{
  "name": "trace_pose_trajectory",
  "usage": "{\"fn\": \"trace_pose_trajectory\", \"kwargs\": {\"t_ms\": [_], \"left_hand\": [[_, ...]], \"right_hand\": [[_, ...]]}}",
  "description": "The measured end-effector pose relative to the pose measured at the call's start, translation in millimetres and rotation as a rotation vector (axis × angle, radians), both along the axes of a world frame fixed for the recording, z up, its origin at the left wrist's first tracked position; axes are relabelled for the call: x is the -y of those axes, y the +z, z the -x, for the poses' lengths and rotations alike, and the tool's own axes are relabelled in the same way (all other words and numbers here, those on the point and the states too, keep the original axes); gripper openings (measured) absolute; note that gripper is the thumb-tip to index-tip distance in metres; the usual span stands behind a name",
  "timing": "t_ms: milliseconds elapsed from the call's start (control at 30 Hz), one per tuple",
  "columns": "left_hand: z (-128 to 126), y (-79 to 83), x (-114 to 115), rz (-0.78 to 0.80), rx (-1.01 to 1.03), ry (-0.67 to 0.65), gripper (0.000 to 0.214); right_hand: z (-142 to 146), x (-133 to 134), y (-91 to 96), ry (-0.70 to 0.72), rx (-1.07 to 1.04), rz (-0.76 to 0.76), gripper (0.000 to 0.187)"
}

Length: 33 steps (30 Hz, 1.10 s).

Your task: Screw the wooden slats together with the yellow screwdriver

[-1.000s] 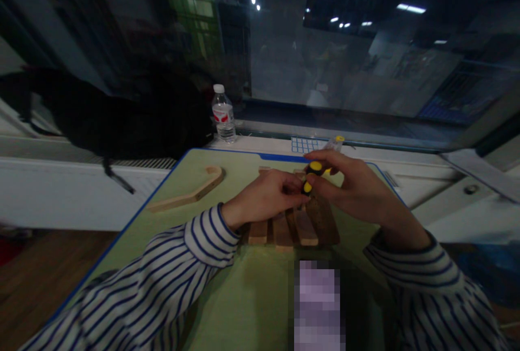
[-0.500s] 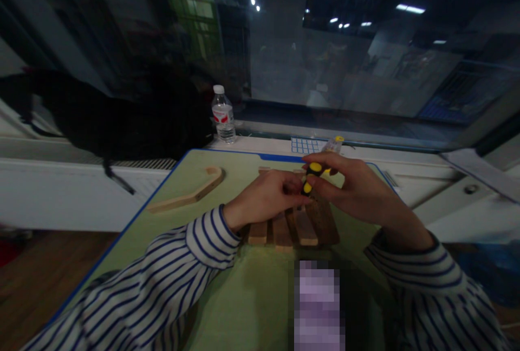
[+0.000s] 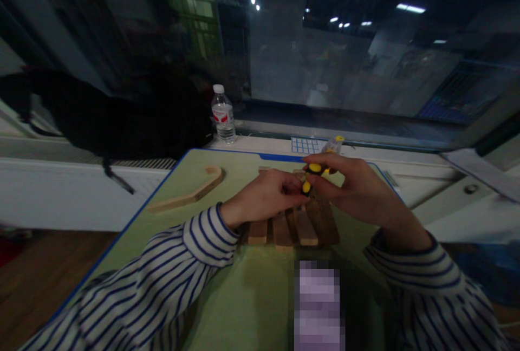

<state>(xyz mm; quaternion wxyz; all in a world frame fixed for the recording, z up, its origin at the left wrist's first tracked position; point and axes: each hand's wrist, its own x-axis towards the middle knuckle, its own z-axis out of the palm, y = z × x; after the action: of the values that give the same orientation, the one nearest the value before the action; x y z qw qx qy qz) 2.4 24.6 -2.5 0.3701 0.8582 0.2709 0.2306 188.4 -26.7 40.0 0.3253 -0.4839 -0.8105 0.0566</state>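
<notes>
A short yellow-and-black screwdriver (image 3: 314, 169) stands tilted over a slatted wooden piece (image 3: 305, 227). My right hand (image 3: 357, 188) is closed round its upper end, thumb and fingers pinching the handle. From the other side, my left hand (image 3: 264, 195) is closed, its thumb and fingertips against the screwdriver's lower part. The tip is hidden behind the fingers. Several flat slats of the wooden piece point toward me below my hands, with a darker board at their right. A curved wooden strip (image 3: 197, 195) lies apart on the left side of the table.
The green table (image 3: 227, 297) has a blue edge. Behind it, on the windowsill, stand a water bottle (image 3: 223, 115) and a clear package with yellow parts (image 3: 332, 145), near a blue-and-white grid sheet (image 3: 305, 145). A black bag (image 3: 122, 118) lies at the left.
My left forearm has shifted very slightly to the left. Both hands stay at the screwdriver, and the wooden pieces have not moved.
</notes>
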Motion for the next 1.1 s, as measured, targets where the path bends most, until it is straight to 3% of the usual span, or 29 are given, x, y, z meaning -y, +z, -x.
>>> {"fn": "trace_pose_trajectory", "kwargs": {"t_ms": [500, 1100], "left_hand": [[0.3, 4.7, 0.1, -0.044, -0.059, -0.026, 0.022], [2.9, 6.2, -0.8, 0.067, 0.013, -0.02, 0.026]], "right_hand": [[2.0, 0.0, 0.1, -0.022, -0.003, -0.052, 0.021], [3.4, 0.1, -0.1, -0.024, -0.003, -0.046, 0.019]]}}
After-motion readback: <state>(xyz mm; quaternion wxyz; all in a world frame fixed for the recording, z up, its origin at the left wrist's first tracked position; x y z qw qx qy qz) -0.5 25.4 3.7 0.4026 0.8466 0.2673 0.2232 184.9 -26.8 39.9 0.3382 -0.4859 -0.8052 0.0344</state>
